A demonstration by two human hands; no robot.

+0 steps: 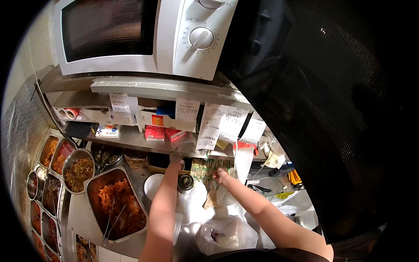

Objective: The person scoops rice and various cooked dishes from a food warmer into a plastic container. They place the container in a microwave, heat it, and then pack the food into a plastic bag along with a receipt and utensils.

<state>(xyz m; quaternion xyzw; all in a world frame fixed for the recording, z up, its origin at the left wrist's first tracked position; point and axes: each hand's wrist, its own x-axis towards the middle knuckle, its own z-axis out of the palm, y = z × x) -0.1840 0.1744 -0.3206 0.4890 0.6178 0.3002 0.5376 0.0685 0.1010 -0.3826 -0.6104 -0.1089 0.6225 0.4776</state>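
Both arms reach across a metal counter to the space under a shelf. My left hand (pixel 176 159) is at the shelf's edge, over a dark open box (pixel 160 161); its fingers are blurred. At a bundle of wrapped disposable chopsticks (pixel 201 167), my right hand (pixel 221 175) has its fingers bent, and I cannot tell whether it grips any. A dark-lidded jar (pixel 186 182) stands between the arms. Nearer me lies a translucent plastic bag (pixel 227 234) with something inside. A white round lid or plate (pixel 154 185) is beside my left forearm.
A steel tray of red-orange food (pixel 119 209) with tongs stands at left, near a steel bowl of chopped food (pixel 78 172) and several food pans. A white microwave (pixel 194 62) sits above the shelf. Printed slips (pixel 226 119) hang from the shelf. A large dark panel (pixel 314 114) covers the right side.
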